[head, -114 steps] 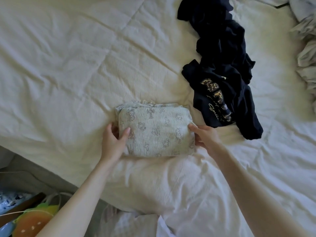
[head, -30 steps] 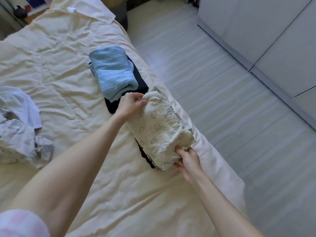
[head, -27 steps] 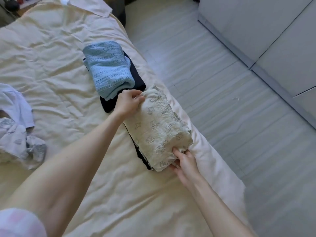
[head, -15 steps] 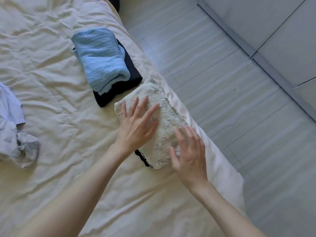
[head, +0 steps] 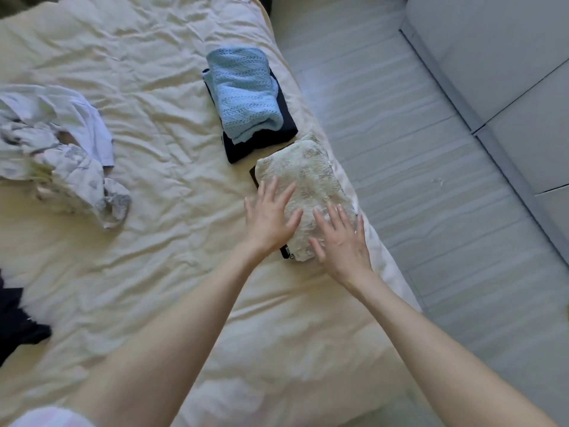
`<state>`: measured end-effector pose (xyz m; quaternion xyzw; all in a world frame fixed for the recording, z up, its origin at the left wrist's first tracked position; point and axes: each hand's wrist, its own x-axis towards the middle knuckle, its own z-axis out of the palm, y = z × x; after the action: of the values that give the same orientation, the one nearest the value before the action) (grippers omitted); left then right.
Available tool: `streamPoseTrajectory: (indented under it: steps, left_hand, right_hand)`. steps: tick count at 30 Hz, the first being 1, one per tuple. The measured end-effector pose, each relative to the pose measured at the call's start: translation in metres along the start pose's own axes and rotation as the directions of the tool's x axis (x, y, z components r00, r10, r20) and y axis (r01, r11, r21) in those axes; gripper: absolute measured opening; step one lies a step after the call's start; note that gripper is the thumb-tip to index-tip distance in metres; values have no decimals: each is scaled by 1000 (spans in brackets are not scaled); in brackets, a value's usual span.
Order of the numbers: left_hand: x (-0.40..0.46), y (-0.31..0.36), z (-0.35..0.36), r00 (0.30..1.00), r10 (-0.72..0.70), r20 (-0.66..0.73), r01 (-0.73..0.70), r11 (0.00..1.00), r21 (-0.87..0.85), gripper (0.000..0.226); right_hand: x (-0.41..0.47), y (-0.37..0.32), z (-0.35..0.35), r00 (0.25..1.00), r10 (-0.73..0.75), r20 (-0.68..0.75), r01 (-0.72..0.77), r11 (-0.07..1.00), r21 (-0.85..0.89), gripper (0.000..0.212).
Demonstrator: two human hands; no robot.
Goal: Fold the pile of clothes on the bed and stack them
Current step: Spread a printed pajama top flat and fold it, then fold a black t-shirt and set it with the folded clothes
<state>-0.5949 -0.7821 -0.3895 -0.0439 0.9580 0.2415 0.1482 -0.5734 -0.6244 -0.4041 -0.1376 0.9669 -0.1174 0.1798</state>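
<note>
Cream bed sheet [head: 160,272] lying rumpled under both arms, pale plank floor [head: 400,149] running right of the hands, left hand [head: 271,215] and right hand [head: 341,241] spreading flat (fingers straight, gripping nothing) over the folded printed garment [head: 308,174], dark item [head: 284,252] beneath mostly hidden, unfolded clothes [head: 61,155] lying far left.

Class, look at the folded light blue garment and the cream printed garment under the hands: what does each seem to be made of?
Light blue garment: looks like an open-knit yarn, matte, with rows of small holes; the fibre cannot be told. Cream printed garment: seems a thin, crinkled woven fabric, perhaps cotton, matte with faint printed figures. Left hand and right hand lie flat over it.
</note>
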Motion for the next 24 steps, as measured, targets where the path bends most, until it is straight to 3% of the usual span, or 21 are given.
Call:
streamPoseTrajectory:
  steps: [5, 9, 18, 24]
  left_hand:
    - [-144, -59, -16, 969, -179, -169, 158, 979, -132, 56]
    - [-241, -119, -34, 926, -322, -197, 299, 944, -135, 57]
    - [-452, -242, -56, 857, -439, -270, 410, 898, -158, 57]
    - [-580, -347, -83, 785, -544, -296, 511, 839, -186, 58]
  right_hand:
    - [-70, -48, 1, 999, -44, -21, 46, 995, 92, 63]
    - [-120, -92, 9, 988, -151, 30, 148, 987, 69, 63]
    - [-220, -255, 45, 897, -420, 137, 426, 904, -17, 61]
    - [-275, -367, 85, 873, -468, 137, 477, 878, -39, 61]
